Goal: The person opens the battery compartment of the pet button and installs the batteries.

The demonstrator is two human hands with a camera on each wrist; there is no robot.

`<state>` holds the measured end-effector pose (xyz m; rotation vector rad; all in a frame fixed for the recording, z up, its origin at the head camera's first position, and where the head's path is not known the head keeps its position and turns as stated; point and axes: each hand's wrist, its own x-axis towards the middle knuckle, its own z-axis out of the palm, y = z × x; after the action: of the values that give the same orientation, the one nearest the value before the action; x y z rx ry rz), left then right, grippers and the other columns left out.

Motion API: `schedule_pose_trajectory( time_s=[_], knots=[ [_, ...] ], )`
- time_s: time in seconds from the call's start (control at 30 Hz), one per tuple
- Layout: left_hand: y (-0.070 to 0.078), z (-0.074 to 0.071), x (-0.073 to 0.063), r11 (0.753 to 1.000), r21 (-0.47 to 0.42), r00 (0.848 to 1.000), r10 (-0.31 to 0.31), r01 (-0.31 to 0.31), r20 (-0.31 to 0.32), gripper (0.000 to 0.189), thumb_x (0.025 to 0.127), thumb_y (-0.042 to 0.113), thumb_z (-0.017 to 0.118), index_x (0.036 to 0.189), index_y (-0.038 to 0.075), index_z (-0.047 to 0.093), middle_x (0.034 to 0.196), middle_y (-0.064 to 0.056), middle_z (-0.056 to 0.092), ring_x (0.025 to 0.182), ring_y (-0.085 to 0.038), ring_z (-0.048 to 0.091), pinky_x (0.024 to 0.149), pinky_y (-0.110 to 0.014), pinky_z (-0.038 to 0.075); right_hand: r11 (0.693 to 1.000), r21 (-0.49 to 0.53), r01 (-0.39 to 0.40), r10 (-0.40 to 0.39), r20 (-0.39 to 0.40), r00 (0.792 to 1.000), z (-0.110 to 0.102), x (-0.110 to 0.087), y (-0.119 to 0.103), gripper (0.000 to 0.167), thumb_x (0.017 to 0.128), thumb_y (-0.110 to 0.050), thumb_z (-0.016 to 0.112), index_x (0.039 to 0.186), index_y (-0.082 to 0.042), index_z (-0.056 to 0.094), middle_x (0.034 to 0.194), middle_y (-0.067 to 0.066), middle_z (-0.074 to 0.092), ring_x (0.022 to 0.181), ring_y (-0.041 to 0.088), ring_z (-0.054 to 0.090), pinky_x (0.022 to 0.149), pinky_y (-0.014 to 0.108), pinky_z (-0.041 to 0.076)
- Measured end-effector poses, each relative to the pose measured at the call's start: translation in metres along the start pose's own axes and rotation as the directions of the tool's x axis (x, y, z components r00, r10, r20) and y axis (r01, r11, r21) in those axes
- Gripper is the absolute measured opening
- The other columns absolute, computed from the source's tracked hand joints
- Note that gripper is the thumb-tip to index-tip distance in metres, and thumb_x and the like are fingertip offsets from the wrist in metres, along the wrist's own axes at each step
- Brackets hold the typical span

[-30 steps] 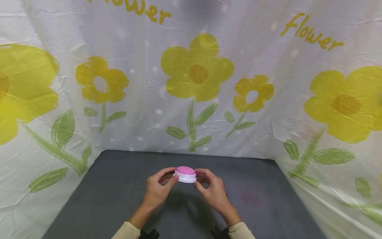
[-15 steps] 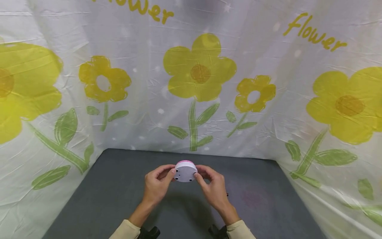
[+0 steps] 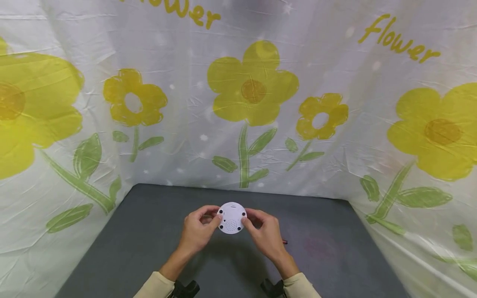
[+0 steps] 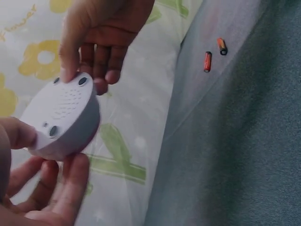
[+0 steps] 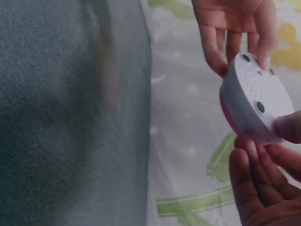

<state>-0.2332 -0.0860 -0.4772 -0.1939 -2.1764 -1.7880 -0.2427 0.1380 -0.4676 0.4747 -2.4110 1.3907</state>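
A round white push button, with a pink dome on its other side, is held above the table between both hands. Its flat underside faces me in the head view, showing dark round feet near the rim and a patch of small speaker holes. My left hand pinches the left edge, thumb on the underside. My right hand pinches the right edge the same way. In the left wrist view, the push button shows its side wall; a pink strip of the dome peeks out along the push button in the right wrist view.
Two red-and-black batteries, one battery and another battery, lie on the dark grey table. Beyond the right hand a battery end shows. A white curtain with yellow flowers encloses the table's back and sides.
The push button has been tipped over in both hands: its pink dome faced up earlier, then its underside swung toward me. Both hands have kept hold and stayed nearly in place.
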Motion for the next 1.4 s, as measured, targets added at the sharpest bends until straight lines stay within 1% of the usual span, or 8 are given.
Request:
schedule_pose_trajectory(
  time_s=[0.13,0.4,0.53,0.67,0.8,0.93,1.17,1.4],
  knots=[
    [-0.002,0.001,-0.002,0.995,0.033,0.993,-0.101,0.099,0.053,0.023,0.097,0.01,0.08,0.117,0.002,0.078,0.1,-0.011,0.075,0.082,-0.02,0.076,0.067,-0.02,0.062,0.996,0.051,-0.069,0.065,0.068,0.996,0.002,-0.001,0.004,0.023,0.099,-0.014,0.079,0.12,-0.006,0.082,0.108,0.008,0.084,0.089,0.011,0.079,0.077,0.021,0.066],
    [-0.018,0.003,-0.008,0.971,0.002,0.961,-0.236,0.239,0.147,0.03,0.092,0.003,0.076,0.12,-0.009,0.073,0.096,-0.014,0.078,0.073,-0.022,0.076,0.069,-0.045,0.069,0.979,0.061,-0.196,0.183,0.174,0.968,0.007,-0.008,0.017,0.026,0.097,-0.012,0.077,0.117,0.004,0.081,0.099,0.012,0.083,0.073,0.013,0.076,0.064,0.021,0.062],
    [-0.032,0.004,-0.011,0.952,-0.033,0.935,-0.293,0.305,0.199,0.033,0.092,0.003,0.074,0.121,-0.014,0.07,0.097,-0.018,0.08,0.07,-0.021,0.075,0.067,-0.041,0.069,0.968,0.015,-0.252,0.244,0.205,0.948,0.014,-0.013,0.027,0.026,0.095,-0.014,0.077,0.115,0.002,0.081,0.097,0.009,0.083,0.071,0.012,0.076,0.063,0.02,0.062],
    [-0.046,0.005,-0.014,0.922,-0.06,0.9,-0.358,0.383,0.251,0.034,0.093,0.002,0.072,0.121,-0.016,0.067,0.095,-0.017,0.08,0.068,-0.019,0.075,0.066,-0.037,0.069,0.962,-0.015,-0.272,0.268,0.24,0.933,0.019,-0.019,0.037,0.024,0.094,-0.016,0.077,0.112,0.0,0.082,0.088,0.005,0.082,0.066,0.013,0.076,0.062,0.02,0.061],
    [-0.057,0.006,-0.016,0.896,-0.046,0.868,-0.414,0.442,0.274,0.035,0.094,0.002,0.072,0.121,-0.018,0.066,0.092,-0.014,0.078,0.07,-0.019,0.076,0.066,-0.036,0.069,0.953,0.002,-0.303,0.291,0.276,0.916,0.023,-0.024,0.044,0.023,0.094,-0.014,0.077,0.111,0.001,0.082,0.083,0.005,0.081,0.064,0.016,0.077,0.061,0.023,0.062],
    [-0.062,0.006,-0.017,0.879,-0.032,0.849,-0.449,0.476,0.279,0.033,0.094,0.001,0.071,0.12,-0.018,0.065,0.093,-0.016,0.077,0.071,-0.019,0.076,0.067,-0.036,0.069,0.942,0.04,-0.333,0.308,0.291,0.906,0.025,-0.027,0.045,0.024,0.094,-0.011,0.076,0.112,0.004,0.081,0.084,0.008,0.081,0.065,0.02,0.078,0.061,0.027,0.065],
    [-0.066,0.007,-0.02,0.865,-0.046,0.835,-0.467,0.5,0.29,0.028,0.094,0.001,0.071,0.114,-0.018,0.066,0.093,-0.017,0.076,0.072,-0.018,0.076,0.067,-0.034,0.069,0.934,0.028,-0.356,0.332,0.298,0.895,0.027,-0.031,0.044,0.025,0.095,-0.012,0.076,0.113,0.005,0.08,0.084,0.009,0.08,0.066,0.022,0.078,0.061,0.029,0.066],
    [-0.068,0.007,-0.019,0.863,-0.03,0.832,-0.477,0.505,0.283,0.026,0.094,0.002,0.072,0.111,-0.018,0.07,0.091,-0.016,0.077,0.073,-0.019,0.077,0.067,-0.035,0.07,0.943,-0.032,-0.331,0.326,0.287,0.901,0.028,-0.03,0.047,0.024,0.095,-0.015,0.076,0.111,0.001,0.082,0.079,0.004,0.079,0.063,0.014,0.074,0.057,0.022,0.058]
  ],
)
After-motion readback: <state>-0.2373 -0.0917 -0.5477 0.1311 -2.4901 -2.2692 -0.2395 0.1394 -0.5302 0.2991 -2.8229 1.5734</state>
